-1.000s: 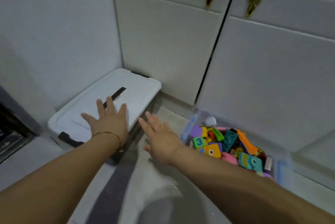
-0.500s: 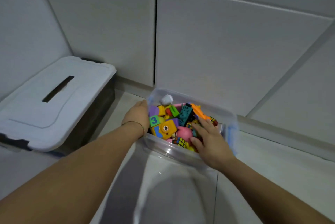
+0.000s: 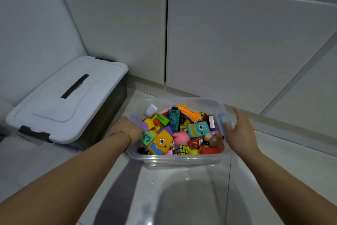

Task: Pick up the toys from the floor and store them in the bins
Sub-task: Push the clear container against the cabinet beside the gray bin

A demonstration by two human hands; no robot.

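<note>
Gripping the left end of the clear bin [image 3: 178, 160] with the left hand [image 3: 130, 129], fingers curled at the rim. Holding the right hand [image 3: 240, 133] released, fingers spread, just beside the blue latch [image 3: 222, 118]. Sitting on the floor [image 3: 273, 161] near the cabinet doors [image 3: 237, 42], piled with toys [image 3: 182, 131].

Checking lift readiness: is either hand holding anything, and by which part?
The left hand grips the clear bin at its left end, by the rim. The right hand is open beside the right end, holding nothing.
</note>
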